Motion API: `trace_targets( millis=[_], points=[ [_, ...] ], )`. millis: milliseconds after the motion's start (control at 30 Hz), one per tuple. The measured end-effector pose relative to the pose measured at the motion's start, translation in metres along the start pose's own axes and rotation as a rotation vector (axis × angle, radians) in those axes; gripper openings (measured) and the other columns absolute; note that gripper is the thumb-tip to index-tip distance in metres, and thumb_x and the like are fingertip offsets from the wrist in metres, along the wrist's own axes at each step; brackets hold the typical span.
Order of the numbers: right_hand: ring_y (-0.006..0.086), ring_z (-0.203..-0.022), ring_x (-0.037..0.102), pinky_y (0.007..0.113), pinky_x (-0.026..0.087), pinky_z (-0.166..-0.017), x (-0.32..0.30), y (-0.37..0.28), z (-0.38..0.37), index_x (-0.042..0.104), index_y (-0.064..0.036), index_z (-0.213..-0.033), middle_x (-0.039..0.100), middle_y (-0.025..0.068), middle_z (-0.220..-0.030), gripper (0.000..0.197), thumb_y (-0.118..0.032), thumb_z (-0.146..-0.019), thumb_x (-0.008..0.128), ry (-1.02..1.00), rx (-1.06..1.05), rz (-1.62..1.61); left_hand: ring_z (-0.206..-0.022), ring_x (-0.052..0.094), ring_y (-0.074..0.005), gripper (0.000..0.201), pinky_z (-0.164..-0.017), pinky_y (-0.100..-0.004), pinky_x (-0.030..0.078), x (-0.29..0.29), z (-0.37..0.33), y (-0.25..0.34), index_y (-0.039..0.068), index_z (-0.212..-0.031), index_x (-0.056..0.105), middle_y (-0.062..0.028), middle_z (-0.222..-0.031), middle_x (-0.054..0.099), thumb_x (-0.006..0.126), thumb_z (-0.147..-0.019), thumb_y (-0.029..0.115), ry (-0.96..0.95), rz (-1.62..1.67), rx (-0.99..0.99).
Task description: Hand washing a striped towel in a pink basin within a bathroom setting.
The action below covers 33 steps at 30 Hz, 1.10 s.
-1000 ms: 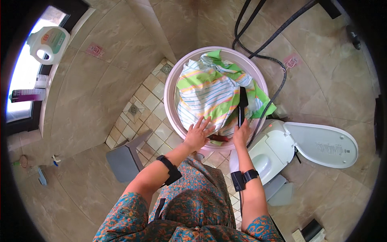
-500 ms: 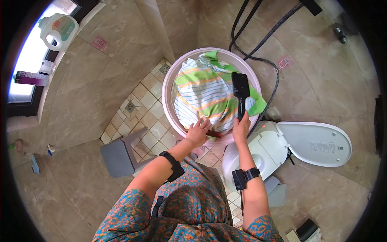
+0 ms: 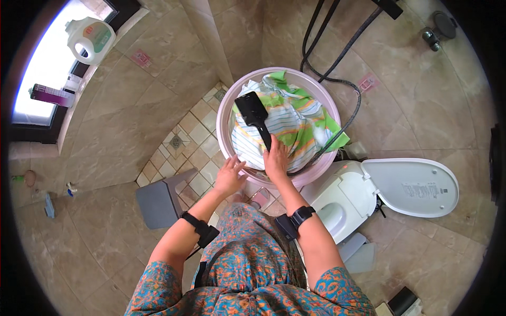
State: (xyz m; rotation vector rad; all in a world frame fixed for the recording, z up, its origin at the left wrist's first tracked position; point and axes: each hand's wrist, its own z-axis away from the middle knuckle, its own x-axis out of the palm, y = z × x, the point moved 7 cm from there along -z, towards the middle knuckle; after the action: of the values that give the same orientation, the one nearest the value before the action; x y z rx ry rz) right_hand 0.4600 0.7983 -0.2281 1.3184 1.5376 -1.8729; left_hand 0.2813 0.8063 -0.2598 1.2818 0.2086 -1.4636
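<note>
A round pink tub [image 3: 223,126] holds a bunched cloth [image 3: 295,124] with white, green, orange and blue stripes. One green corner of it drapes over the tub's right rim. In my right hand [image 3: 276,160], the handle of a black hand shower [image 3: 253,109] is gripped, its flat head over the left part of the cloth. Its dark hose [image 3: 345,126] curves across the tub's right side to my hand. My left hand [image 3: 230,178] is at the near-left rim with fingers apart, holding nothing. Whether it touches the rim, I cannot tell.
A white toilet [image 3: 337,205] with its lid [image 3: 414,187] raised stands close on the right. To the left is a grey stool [image 3: 161,203] on the tiled floor. On the window sill are a white jug [image 3: 90,41] and a purple bottle [image 3: 52,96].
The hand shower has swung from the right side of the cloth to the left, with my right hand. My left hand has drawn back left from the cloth to the rim.
</note>
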Motion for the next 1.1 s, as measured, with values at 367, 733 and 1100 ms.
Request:
trace_targets(
  millis=[367,733,1100],
  points=[
    [0.0375,-0.1,0.051,0.046,0.041,-0.087,-0.009,0.007,-0.006,0.04,-0.0057,-0.132,0.053,0.0198,-0.105,0.061,-0.008,-0.076,0.065,0.09,0.057,-0.082,-0.134,0.03,-0.0389,0.055,-0.108,-0.0435,0.031,-0.06,0.047,0.003,0.015,-0.133,0.05,-0.0193,-0.147,0.03,0.066,-0.082,0.026,0.148,0.032,-0.032],
    [0.0408,-0.102,0.049,0.047,0.039,-0.089,-0.034,0.054,0.056,0.038,-0.0038,-0.132,0.051,0.0223,-0.107,0.06,-0.008,-0.078,0.064,0.119,0.183,-0.012,-0.135,0.03,-0.0371,0.054,-0.109,-0.0426,0.031,-0.068,0.088,-0.041,0.016,-0.133,0.05,-0.0185,-0.149,0.027,0.066,-0.083,0.028,0.202,0.093,-0.07],
    [0.0373,-0.1,0.05,0.045,0.039,-0.088,-0.009,-0.018,0.051,0.042,-0.0057,-0.13,0.053,0.0188,-0.104,0.059,-0.005,-0.076,0.065,0.078,-0.057,0.02,-0.133,0.031,-0.0396,0.051,-0.109,-0.0421,0.031,-0.073,0.141,-0.091,0.013,-0.129,0.053,-0.0221,-0.147,0.028,0.066,-0.082,0.029,0.236,0.169,-0.128]
  ],
)
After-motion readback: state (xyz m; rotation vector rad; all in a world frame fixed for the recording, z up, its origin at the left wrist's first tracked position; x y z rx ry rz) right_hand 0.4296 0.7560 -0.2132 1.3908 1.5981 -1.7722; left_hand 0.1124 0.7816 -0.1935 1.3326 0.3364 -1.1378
